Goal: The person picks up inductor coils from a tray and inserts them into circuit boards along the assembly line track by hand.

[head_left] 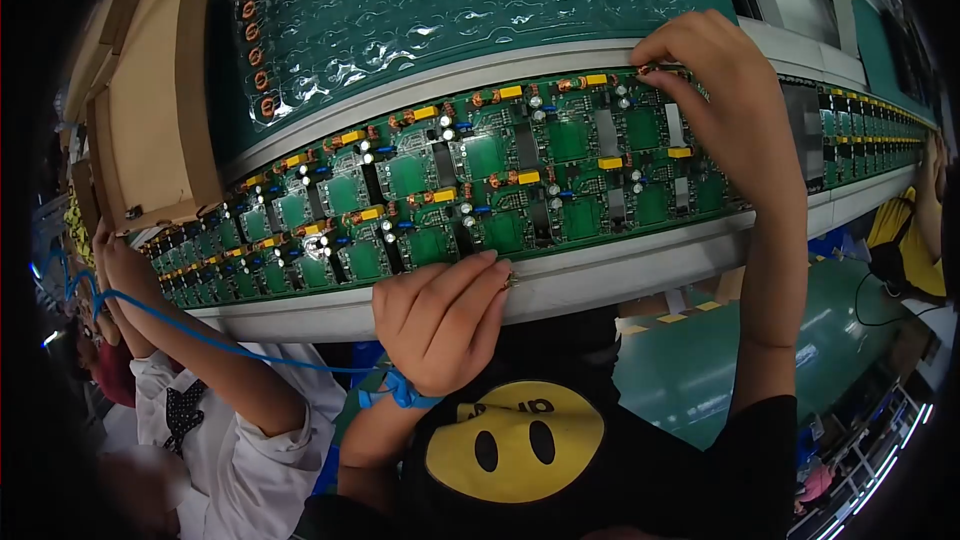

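Note:
A long strip of green circuit boards (490, 235) runs across the conveyor, with yellow block components (527, 177), copper coils and small round capacitors on it. At the far edge of the boards my right hand (725, 80) pinches a small copper coil (643, 71) between thumb and finger. My left hand (440, 325), with a blue wrist strap (402, 392), rests by the near rail. Its thumb and fingertips are pressed together around a tiny metallic item (512, 281) whose kind I cannot make out.
Beyond the boards lies a clear plastic tray (440, 15) with copper coils (258, 80) in its left columns. A cardboard box (150, 100) stands at the left. Metal rails (620, 275) border the boards. A co-worker in a white shirt (240, 420) reaches in from the left.

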The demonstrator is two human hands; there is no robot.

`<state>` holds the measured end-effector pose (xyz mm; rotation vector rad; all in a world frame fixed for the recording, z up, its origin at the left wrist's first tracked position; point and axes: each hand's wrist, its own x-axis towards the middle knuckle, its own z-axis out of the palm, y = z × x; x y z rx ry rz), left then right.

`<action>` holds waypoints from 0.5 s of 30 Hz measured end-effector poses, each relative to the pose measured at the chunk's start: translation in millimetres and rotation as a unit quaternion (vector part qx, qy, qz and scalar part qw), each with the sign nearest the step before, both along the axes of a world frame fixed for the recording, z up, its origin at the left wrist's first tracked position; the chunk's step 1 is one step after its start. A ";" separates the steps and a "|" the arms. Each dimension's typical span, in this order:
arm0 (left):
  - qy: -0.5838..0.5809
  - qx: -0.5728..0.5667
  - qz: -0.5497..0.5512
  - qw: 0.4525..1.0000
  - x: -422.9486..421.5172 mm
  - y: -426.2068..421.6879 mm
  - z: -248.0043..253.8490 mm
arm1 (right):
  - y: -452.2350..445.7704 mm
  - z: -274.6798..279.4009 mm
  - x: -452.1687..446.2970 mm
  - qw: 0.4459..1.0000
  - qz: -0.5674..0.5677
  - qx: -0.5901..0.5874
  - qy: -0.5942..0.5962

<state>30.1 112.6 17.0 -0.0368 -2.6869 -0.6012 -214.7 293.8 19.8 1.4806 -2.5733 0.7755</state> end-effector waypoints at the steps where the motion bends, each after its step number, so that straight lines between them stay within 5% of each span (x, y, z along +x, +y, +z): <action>1: 0.001 0.001 0.001 1.000 -0.1 0.1 0.0 | -0.3 0.6 -0.1 1.000 0.003 -0.002 0.008; 15: 0.015 0.001 -0.003 1.000 -1.7 0.6 -2.4 | 1.5 3.9 -6.5 0.999 0.030 0.010 0.008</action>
